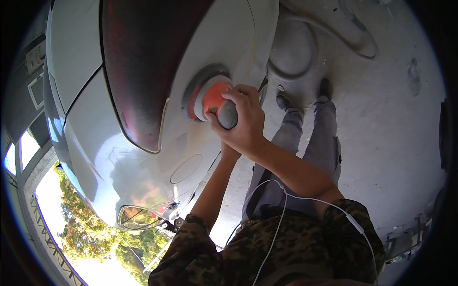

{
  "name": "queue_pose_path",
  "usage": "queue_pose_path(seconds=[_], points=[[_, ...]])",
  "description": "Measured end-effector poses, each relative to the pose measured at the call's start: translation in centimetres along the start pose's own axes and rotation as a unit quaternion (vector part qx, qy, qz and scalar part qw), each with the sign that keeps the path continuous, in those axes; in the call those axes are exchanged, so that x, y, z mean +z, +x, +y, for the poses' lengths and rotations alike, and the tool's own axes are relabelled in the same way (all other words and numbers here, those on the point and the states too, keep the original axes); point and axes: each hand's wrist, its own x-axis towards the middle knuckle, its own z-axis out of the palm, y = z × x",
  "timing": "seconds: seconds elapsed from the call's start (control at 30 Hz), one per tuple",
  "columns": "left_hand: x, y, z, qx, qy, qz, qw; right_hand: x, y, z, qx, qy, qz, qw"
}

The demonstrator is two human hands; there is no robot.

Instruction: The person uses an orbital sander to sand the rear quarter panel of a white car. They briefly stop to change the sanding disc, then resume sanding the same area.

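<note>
Car body (86, 119) on left, floor (386, 124) to its right; sander (217, 95) on car panel (234, 43), between lamp (143, 71) and panel's right edge; right hand (250, 114) on sander's near end; left hand (231, 151) below right hand, mostly hidden behind it; flap (187, 168) in panel, nearer person than sander; mirror (137, 217) at car body's near edge; shoes (326, 88) on floor; hose (313, 52) beyond shoes; trees (83, 205) outside, lower left
</note>
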Motion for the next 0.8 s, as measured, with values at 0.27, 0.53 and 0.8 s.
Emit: queue_pose_path(seconds=[0.27,0.53,0.8], points=[[-1.2,0.7,1.9,-0.146,-0.158,-0.048,0.976,-0.2,2.5,2.7,0.084,-0.044,0.066,0.993],[-0.4,0.2,1.0,-0.021,-0.074,-0.025,0.997,0.4,0.1,-0.4,-0.029,-0.026,0.044,0.998],[-0.6,-1.0,-0.3,-0.086,-0.151,-0.068,0.982,0.6,0.4,0.8,0.037,-0.071,0.092,0.993]])
